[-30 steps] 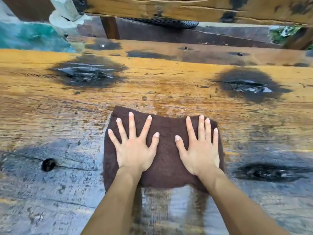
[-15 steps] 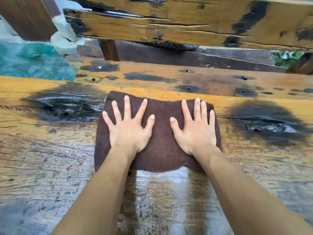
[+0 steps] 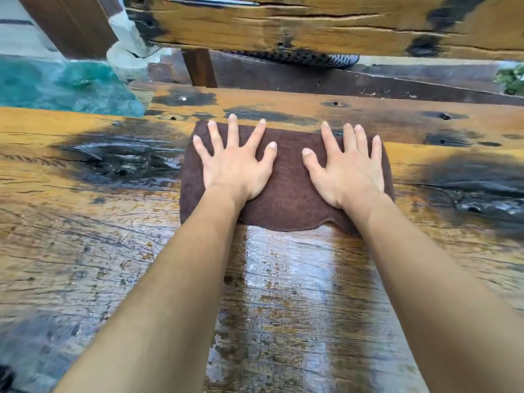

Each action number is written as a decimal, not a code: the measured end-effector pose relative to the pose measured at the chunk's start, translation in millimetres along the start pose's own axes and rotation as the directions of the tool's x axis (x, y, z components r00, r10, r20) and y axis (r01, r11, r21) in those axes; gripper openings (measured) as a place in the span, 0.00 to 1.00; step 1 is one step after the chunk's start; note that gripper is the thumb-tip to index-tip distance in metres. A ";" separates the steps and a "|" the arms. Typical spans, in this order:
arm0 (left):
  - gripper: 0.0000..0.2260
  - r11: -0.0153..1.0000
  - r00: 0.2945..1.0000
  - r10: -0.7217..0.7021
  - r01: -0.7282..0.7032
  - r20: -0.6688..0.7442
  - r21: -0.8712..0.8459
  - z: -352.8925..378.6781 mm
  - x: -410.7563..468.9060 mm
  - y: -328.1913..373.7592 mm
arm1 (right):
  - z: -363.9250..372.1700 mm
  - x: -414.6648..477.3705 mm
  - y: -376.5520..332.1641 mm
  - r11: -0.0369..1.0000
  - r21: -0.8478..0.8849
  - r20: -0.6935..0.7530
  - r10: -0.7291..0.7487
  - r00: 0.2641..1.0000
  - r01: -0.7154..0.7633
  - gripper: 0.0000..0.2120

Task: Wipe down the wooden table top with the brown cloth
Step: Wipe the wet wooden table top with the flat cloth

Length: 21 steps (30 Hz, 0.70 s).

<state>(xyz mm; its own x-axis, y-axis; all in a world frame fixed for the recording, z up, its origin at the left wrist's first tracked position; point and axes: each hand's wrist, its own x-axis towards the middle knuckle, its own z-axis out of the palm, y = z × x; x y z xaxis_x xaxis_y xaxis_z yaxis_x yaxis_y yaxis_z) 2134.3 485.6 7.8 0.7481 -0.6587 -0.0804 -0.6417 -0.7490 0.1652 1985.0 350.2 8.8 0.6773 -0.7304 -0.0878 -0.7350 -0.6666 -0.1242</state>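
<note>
The left hand [image 3: 235,168] and right hand [image 3: 348,174] press flat, each grip apart with fingers straight, on the fuzzy rectangular cloth [image 3: 286,194] at the far edge of the wet, grainy wooden surface [image 3: 85,251].

The cloth [image 3: 289,194] is showing one dark brown colour all over. The surface [image 3: 85,251] is looking yellow-brown, with thin dark lines running through the wood. A black patch [image 3: 119,160] is showing left of the cloth, and another black patch [image 3: 467,180] right of it. A shiny wet stripe [image 3: 283,279] is gleaming pale grey near the cloth's near edge. Past the far left corner, a blue-green area [image 3: 56,89] is showing. The beam [image 3: 312,26] beyond is looking yellow-brown with black spots.
</note>
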 end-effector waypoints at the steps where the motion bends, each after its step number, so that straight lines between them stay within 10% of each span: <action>1: 0.28 1.000 1.000 0.005 -0.005 -0.003 -0.006 -0.1 -2.6 -1.1 | 0.4 -1.5 0.1 1.000 0.001 -0.007 -0.003 1.000 0.003 0.37; 21: 0.27 0.997 0.997 0.074 -0.074 0.026 -0.002 11.0 -163.3 -50.0 | 20.3 -164.6 -14.8 0.999 0.023 0.029 -0.030 0.999 0.029 0.38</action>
<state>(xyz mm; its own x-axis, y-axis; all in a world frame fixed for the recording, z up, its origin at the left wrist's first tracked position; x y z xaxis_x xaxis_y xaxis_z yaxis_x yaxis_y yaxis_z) 2042.4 629.9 1.8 0.6937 -0.7143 -0.0931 -0.6952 -0.6977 0.1728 1885.1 483.3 5.1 0.6996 -0.7057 -0.1122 -0.7140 -0.6839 -0.1499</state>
